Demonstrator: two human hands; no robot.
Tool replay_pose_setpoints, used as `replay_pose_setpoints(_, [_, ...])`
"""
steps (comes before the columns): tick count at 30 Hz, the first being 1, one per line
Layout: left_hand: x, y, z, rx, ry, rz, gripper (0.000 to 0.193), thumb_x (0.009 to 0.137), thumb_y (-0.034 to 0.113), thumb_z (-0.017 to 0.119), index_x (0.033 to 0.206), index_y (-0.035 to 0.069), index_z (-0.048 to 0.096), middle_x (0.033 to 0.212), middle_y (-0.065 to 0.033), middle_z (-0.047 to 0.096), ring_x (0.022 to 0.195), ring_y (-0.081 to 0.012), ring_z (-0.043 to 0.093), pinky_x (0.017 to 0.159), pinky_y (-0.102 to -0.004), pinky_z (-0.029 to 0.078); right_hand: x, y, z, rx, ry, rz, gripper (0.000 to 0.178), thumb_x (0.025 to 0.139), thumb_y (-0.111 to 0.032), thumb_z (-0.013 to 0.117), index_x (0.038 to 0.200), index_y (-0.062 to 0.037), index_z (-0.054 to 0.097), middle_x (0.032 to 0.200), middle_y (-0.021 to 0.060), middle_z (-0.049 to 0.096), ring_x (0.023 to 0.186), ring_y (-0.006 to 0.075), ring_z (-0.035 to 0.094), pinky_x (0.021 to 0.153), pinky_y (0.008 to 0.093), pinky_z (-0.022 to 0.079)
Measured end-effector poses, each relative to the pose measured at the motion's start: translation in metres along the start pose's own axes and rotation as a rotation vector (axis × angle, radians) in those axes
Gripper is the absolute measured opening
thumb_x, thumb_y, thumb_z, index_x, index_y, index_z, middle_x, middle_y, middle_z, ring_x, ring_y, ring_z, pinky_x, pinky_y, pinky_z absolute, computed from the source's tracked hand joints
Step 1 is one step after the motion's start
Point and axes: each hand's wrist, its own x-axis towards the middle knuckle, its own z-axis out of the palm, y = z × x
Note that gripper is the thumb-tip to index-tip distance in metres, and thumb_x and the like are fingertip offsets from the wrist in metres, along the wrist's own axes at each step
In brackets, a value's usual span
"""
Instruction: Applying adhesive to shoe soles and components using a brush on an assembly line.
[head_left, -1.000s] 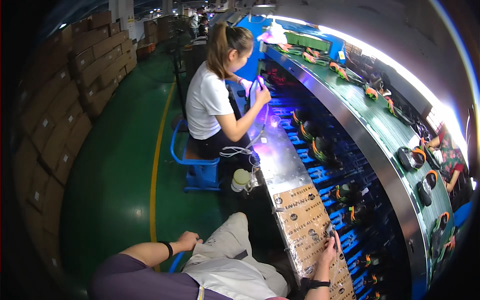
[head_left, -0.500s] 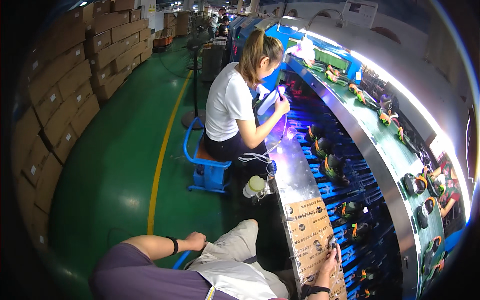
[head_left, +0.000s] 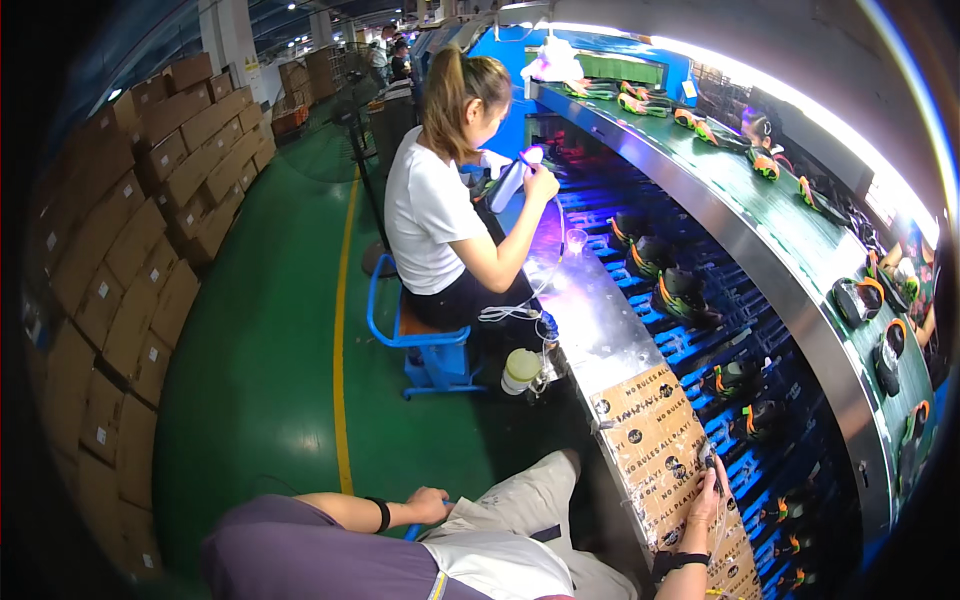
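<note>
Left hand [head_left: 432, 505] gripping half-hidden blue seat edge [head_left: 412, 532], right hand [head_left: 706, 500] pinching small, unclear tool [head_left: 712, 470].

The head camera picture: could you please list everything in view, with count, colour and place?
cardboard sheet: one, brown with dark round marks, on the metal ledge under the right hand
metal ledge: one, silver, running along the line
shoes: many, dark with orange and green, on blue racks and the green conveyor belt
co-worker: one, white shirt, seated ahead, holding a shoe
stool: one, blue, under the co-worker
bottle: one, pale, beside the stool
cartons: many, brown, stacked at left
floor: green, yellow line
left hand: on a blue seat edge, black wristband
right hand: fingers on the cardboard sheet, holding a small dark tool
</note>
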Motion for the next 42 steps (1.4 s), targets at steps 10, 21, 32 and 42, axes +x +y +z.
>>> replay_pose_setpoints(10, [-0.001, -0.004, -0.003, 0.040, -0.025, 0.055, 0.047, 0.091, 0.044, 0.068, 0.122, 0.008, 0.075, 0.117, -0.0212, 0.074, 0.113, -0.0395, 0.070, 0.101, -0.0464, 0.055, -0.004, -0.010, 0.005, 0.052, 0.012, 0.059, 0.039, 0.104, -0.020, 0.062, 0.138, -0.0026, 0.067, 0.082, -0.0003, 0.067, 0.066, 0.0048, 0.050, 0.062, 0.0208, 0.042])
replay_pose_setpoints(21, [-0.007, 0.010, -0.023, 0.030, -0.048, 0.052, 0.051, 0.093, 0.043, 0.067, 0.127, 0.006, 0.072, 0.127, -0.0222, 0.071, 0.121, -0.0401, 0.067, 0.107, -0.0473, 0.052, 0.005, 0.013, 0.003, 0.025, -0.017, 0.023, 0.040, 0.106, -0.020, 0.061, 0.142, -0.0034, 0.064, 0.082, -0.0014, 0.065, 0.066, 0.0041, 0.047, 0.061, 0.0202, 0.040])
replay_pose_setpoints(32, [-0.002, 0.008, -0.018, 0.040, -0.012, 0.027, 0.047, 0.092, 0.044, 0.067, 0.121, 0.008, 0.076, 0.122, -0.0204, 0.073, 0.119, -0.0393, 0.067, 0.106, -0.0479, 0.052, 0.009, 0.019, 0.003, 0.037, -0.002, -0.006, 0.038, 0.104, -0.019, 0.061, 0.138, -0.0040, 0.067, 0.080, -0.0021, 0.065, 0.063, 0.0039, 0.048, 0.057, 0.0206, 0.040])
replay_pose_setpoints(42, [0.002, 0.006, -0.013, 0.042, 0.029, 0.047, 0.045, 0.092, 0.042, 0.065, 0.118, 0.007, 0.076, 0.117, -0.0204, 0.075, 0.114, -0.0398, 0.069, 0.102, -0.0478, 0.054, 0.018, 0.032, 0.000, -0.033, -0.002, -0.086, 0.038, 0.105, -0.021, 0.062, 0.139, -0.0038, 0.067, 0.079, -0.0016, 0.065, 0.066, 0.0049, 0.049, 0.062, 0.0212, 0.041])
